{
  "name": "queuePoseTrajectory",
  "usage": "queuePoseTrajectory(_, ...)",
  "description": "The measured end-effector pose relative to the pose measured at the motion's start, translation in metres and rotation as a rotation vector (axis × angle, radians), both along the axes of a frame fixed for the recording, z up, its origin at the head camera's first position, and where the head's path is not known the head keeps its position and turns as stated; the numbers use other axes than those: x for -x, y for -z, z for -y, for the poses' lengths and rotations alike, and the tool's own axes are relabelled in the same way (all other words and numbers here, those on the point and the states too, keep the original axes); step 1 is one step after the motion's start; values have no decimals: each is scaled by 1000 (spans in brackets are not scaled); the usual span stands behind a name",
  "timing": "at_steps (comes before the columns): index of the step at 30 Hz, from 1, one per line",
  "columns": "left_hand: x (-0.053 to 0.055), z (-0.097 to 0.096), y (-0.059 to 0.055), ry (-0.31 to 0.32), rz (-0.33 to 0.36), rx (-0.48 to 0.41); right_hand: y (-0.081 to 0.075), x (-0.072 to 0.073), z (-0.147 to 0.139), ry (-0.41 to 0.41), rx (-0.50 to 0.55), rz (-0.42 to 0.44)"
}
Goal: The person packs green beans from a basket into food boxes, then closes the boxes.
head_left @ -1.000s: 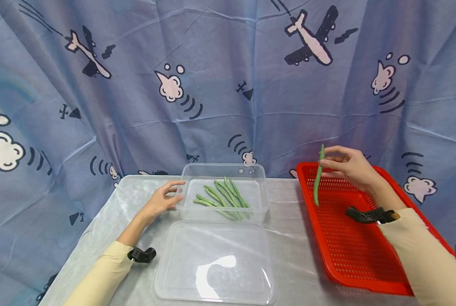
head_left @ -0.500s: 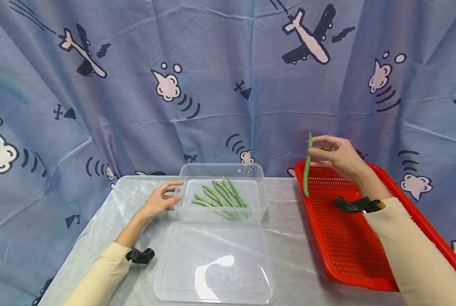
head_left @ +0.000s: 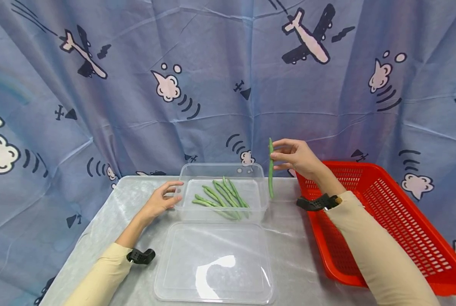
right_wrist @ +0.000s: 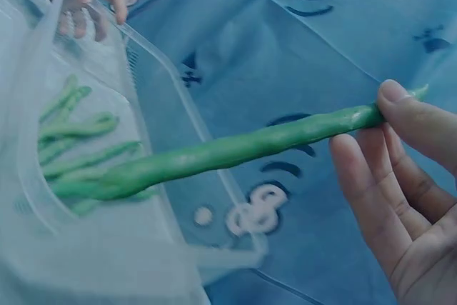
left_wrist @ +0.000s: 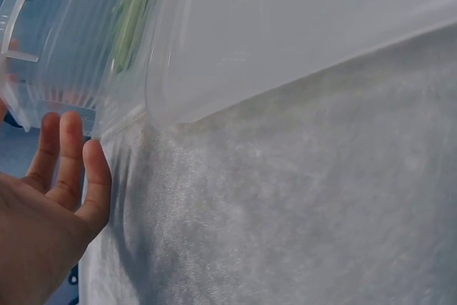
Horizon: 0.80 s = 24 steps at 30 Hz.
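Note:
My right hand (head_left: 294, 157) pinches one green bean (head_left: 271, 174) near its upper end, between thumb and fingertips. The bean hangs almost upright just right of the clear plastic container (head_left: 266, 199). In the right wrist view the bean (right_wrist: 250, 146) stretches across toward the container, overlapping it. Several green beans (head_left: 228, 193) lie in a loose bunch inside the container. At the container's left wall, my left hand (head_left: 161, 199) rests its loosely bent fingers against the side. The left wrist view shows that hand (left_wrist: 50, 212) with fingertips right at the wall.
A red perforated plastic basket (head_left: 325, 255) stands at the right, with my right forearm reaching over it. In front of the container lies a clear lid (head_left: 212, 259), flat on the white-covered table (head_left: 289, 246). A blue patterned curtain (head_left: 212, 97) hangs behind.
My right hand has carried the bean leftward, from over the red basket to beside the container's right edge. My left hand has stayed at the container's left wall.

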<state>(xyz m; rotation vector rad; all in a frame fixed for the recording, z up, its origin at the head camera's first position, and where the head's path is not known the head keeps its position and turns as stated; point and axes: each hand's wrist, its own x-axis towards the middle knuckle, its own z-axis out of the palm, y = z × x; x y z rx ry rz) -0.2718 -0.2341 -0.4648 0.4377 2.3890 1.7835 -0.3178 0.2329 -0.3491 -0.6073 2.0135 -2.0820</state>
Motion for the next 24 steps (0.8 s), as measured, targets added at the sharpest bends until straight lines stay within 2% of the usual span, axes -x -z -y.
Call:
queuePoseTrajectory(13,1,-3,-2,-3,6,-14,14,11,61,-18,-70,21)
queuePoseTrajectory(24,0,0,-1,-4,1,-9,41,13,102,5,-10,145)
